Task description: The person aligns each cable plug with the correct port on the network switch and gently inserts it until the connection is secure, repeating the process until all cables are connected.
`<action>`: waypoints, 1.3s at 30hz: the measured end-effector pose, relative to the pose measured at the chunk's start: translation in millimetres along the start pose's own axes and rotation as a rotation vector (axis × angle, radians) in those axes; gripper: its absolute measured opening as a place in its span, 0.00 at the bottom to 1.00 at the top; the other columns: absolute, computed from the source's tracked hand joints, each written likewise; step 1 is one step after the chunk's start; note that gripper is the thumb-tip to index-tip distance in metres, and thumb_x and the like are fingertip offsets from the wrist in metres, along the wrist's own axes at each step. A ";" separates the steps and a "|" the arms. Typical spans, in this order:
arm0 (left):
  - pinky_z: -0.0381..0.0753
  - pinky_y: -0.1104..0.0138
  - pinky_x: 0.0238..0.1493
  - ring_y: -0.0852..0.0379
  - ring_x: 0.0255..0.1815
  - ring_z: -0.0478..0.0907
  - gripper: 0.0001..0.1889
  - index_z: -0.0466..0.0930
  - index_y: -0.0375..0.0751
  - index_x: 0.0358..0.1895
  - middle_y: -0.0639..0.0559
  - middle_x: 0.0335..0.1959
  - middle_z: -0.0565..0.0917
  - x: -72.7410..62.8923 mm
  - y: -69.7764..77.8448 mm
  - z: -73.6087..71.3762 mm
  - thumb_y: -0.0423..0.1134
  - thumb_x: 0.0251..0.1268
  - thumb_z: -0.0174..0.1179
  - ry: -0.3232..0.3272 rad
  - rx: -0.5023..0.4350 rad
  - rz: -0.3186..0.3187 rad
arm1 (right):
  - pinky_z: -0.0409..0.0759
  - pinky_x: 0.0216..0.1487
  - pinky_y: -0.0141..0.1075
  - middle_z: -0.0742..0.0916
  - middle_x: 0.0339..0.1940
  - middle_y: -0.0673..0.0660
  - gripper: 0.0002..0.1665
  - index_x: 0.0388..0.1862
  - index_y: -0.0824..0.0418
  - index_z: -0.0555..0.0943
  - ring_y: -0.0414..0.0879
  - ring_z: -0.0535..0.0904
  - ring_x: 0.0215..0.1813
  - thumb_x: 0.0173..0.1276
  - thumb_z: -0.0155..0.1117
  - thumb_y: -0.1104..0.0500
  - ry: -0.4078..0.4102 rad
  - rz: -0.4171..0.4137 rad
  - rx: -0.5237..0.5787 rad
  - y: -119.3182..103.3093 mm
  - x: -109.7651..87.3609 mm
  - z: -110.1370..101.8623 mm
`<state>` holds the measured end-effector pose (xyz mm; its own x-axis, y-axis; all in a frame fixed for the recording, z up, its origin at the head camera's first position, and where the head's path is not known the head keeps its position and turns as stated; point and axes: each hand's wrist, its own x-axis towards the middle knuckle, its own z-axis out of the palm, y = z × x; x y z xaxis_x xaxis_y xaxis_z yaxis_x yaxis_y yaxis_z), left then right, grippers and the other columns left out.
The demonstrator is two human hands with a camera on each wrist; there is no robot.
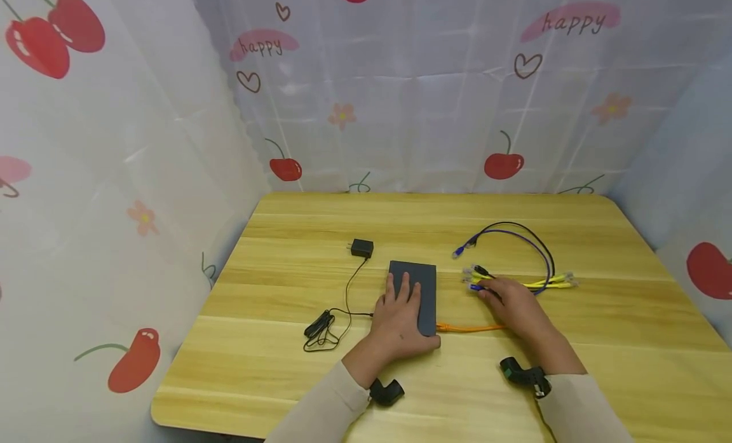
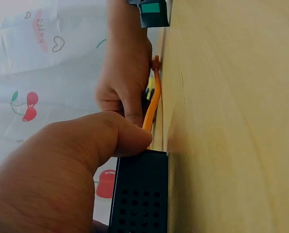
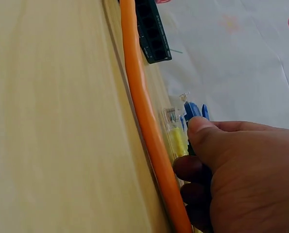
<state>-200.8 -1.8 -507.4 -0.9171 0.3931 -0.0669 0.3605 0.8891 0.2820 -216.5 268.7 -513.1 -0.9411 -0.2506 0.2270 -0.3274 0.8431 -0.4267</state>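
Observation:
My left hand (image 1: 394, 325) lies over a dark network switch (image 1: 427, 303), fingers spread straight on its top and thumb at its near right corner. Vent holes show on the switch's near end in the left wrist view. An orange network cable (image 1: 471, 329) runs from the switch's right side towards my right wrist. With thumb and fingers, my right hand (image 1: 517, 309) pinches a blue network cable near its clear plug (image 3: 185, 97). Yellow network cables (image 1: 563, 284) lie under and beside that hand, and a black plug (image 1: 480, 270) sits just beyond its fingertips.
Left of the switch, a black power adapter (image 1: 362, 248) lies with its thin cord bundled (image 1: 319, 325). Blue and black cables loop (image 1: 534, 230) behind my right hand. Printed curtains (image 1: 400, 112) stand along the table's (image 1: 229, 379) back and sides.

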 end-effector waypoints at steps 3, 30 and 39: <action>0.55 0.45 0.73 0.42 0.82 0.27 0.59 0.47 0.51 0.82 0.48 0.83 0.39 -0.1 -0.1 0.3 0.74 0.48 0.60 -0.003 0.000 -0.002 | 0.77 0.53 0.60 0.87 0.51 0.66 0.16 0.56 0.64 0.83 0.66 0.82 0.54 0.75 0.60 0.58 -0.001 0.016 0.022 -0.7 -0.1 -0.2; 0.60 0.44 0.71 0.42 0.82 0.30 0.60 0.50 0.51 0.81 0.48 0.83 0.43 1.0 -1.4 -0.9 0.73 0.45 0.63 0.030 -0.058 -0.013 | 0.83 0.41 0.51 0.90 0.41 0.55 0.10 0.47 0.59 0.86 0.54 0.87 0.43 0.72 0.64 0.57 0.090 -0.161 -0.119 -34.8 -2.9 8.2; 0.61 0.44 0.71 0.41 0.82 0.30 0.58 0.49 0.52 0.81 0.50 0.83 0.42 0.7 -1.9 -3.6 0.71 0.46 0.63 0.029 -0.087 -0.014 | 0.83 0.40 0.47 0.90 0.38 0.53 0.11 0.47 0.60 0.87 0.50 0.87 0.40 0.70 0.65 0.58 0.075 -0.215 -0.084 -46.1 -5.3 10.6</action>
<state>-202.8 -4.1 -504.5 -0.9269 0.3728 -0.0440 0.3328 0.8703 0.3631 -197.3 226.1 -503.9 -0.8406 -0.3955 0.3702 -0.5085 0.8115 -0.2877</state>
